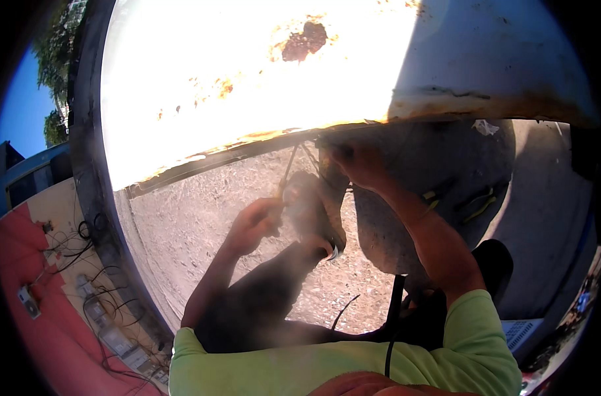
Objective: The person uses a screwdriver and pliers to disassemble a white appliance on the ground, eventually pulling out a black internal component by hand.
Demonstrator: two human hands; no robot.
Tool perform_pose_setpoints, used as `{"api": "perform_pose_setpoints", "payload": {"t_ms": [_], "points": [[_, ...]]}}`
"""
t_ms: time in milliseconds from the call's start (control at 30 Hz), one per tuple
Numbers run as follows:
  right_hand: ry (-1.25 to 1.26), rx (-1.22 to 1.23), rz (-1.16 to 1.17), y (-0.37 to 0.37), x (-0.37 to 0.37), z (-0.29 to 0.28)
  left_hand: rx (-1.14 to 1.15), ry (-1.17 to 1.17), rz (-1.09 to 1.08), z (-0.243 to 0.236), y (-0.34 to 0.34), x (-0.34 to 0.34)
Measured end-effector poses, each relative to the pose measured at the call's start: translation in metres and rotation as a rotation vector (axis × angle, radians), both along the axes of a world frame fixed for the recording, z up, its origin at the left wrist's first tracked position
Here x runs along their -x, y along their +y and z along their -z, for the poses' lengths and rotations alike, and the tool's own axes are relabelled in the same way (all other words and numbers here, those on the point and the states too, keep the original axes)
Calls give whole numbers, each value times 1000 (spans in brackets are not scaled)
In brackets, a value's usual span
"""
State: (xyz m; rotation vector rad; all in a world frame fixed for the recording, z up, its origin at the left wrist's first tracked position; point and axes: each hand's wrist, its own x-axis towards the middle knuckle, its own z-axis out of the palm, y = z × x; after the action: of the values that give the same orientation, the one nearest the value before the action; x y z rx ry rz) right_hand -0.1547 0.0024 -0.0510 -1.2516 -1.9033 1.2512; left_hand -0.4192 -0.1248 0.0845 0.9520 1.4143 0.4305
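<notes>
My left hand (255, 226) is closed around the yellowish handle of a screwdriver (283, 187). Its thin shaft slants up toward the lower edge of a white metal panel (248, 79) with rust patches and a rusty rim. At that edge, in shade, my right hand (361, 166) has its fingers curled; what they grip is too dark to make out. Just left of those fingers, a second thin rod or wire (310, 157) hangs down from the edge. My shod foot (314, 211) is on the ground below both hands.
Pliers with yellow handles (478, 204) lie in the shade to the right, beside another yellow-handled tool (431, 198). Loose cables (83, 247) and a power strip (106, 323) lie on the left, over a red and tan surface. Sunlit rough ground (201, 204) spreads under the panel.
</notes>
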Motion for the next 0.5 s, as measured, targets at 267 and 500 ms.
{"api": "perform_pose_setpoints", "payload": {"t_ms": [267,500], "points": [[251,842,-344,41,-7,-4,21,-8,-9,4,-5,4],[169,442,-130,1,10,-22,6,-6,11,1,-1,10]]}}
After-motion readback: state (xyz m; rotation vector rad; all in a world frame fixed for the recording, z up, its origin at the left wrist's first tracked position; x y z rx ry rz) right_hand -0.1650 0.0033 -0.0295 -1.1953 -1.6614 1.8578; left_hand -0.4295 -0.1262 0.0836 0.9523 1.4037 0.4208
